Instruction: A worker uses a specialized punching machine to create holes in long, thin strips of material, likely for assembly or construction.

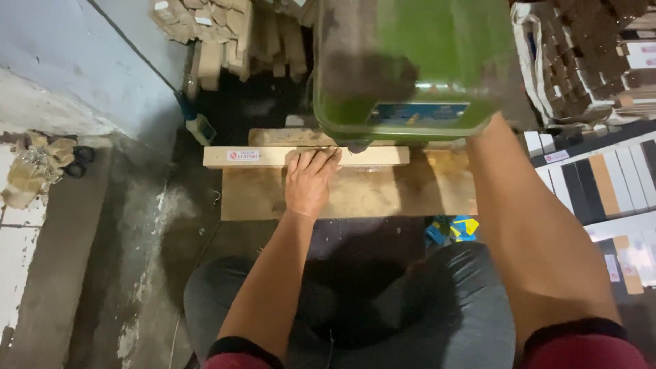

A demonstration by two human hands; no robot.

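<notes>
My left hand (pixel 309 179) lies flat, palm down, on a pale wooden bar (pixel 273 156) with a small label, pressing it against the dusty wooden work table (pixel 383 195) of a green machine (pixel 410 65). The fingertips reach the bar's far edge just below the machine's housing. My right forearm (pixel 526 225) stretches forward on the right, and its hand is hidden behind the green housing. I cannot see what that hand touches.
Stacks of short wood pieces (pixel 225 31) stand behind the machine at left. A bag of dark wood blocks (pixel 588 55) and flat light and dark strips (pixel 601 181) sit at right. A brush (pixel 195 123) leans by the blue wall. Rags (pixel 41 167) lie on the floor.
</notes>
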